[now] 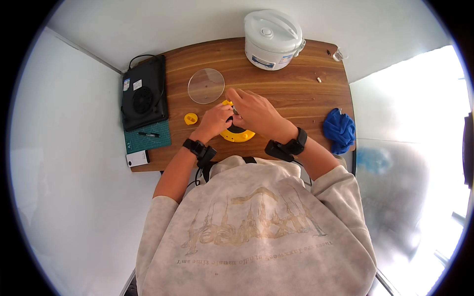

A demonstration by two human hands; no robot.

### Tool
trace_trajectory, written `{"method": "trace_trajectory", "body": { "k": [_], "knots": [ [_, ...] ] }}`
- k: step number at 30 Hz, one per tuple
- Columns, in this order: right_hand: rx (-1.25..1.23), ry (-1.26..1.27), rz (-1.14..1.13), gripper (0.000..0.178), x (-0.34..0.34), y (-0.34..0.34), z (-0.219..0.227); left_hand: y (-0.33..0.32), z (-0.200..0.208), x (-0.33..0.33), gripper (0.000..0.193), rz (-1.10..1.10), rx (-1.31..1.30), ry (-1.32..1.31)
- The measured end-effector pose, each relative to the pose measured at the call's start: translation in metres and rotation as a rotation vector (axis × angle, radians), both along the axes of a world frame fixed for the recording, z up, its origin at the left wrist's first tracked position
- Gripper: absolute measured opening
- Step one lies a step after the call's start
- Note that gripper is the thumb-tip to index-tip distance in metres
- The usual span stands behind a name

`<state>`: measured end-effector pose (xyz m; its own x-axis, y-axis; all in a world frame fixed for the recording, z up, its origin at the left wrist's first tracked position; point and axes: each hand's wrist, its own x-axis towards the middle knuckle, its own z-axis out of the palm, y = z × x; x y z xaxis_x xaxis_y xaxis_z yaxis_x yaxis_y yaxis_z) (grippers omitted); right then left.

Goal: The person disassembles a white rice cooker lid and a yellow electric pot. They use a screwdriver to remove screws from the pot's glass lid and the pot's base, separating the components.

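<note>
A round yellow device (237, 138) with a dark middle lies on the table in front of me, partly covered by both hands. My left hand (216, 121) is at its left side, fingers curled in closely against it. Over its upper part, my right hand (257, 114) has thumb and fingers drawn together near the left fingertips. What the right fingers pinch is hidden. To the left of my left hand rests a small yellow round knob-like part (190, 118). Beyond it lies a clear round disc (206, 85) with a small hole in the middle.
At the back stands a white rice cooker (272, 42). On the left are a black flat appliance (144, 93), a green mat (153, 140) with a pen (148, 134), and a white box (138, 158). A blue cloth (339, 130) hangs near the right edge.
</note>
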<state>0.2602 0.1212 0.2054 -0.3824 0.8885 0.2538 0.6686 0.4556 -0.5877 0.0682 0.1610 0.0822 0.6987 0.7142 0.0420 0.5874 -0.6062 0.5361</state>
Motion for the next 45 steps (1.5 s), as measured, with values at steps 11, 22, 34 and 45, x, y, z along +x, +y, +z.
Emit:
{"method": "trace_trajectory", "body": {
  "k": [11, 22, 34, 45],
  "knots": [
    [-0.218, -0.33, -0.03, 0.032, 0.002, 0.0, 0.016, -0.001, 0.002, -0.002, 0.017, -0.01, 0.034, 0.013],
    [0.051, -0.007, 0.14, 0.025, 0.005, -0.007, 0.0, -0.003, 0.011, 0.002, 0.012, 0.043, -0.047, 0.131],
    [-0.045, -0.066, -0.041, 0.022, 0.011, -0.015, 0.002, 0.0, 0.006, 0.002, 0.018, -0.008, -0.007, 0.042],
    [0.001, -0.016, 0.111, 0.035, 0.019, -0.025, -0.004, -0.003, 0.003, 0.001, 0.015, -0.003, 0.064, 0.02]
  ]
}}
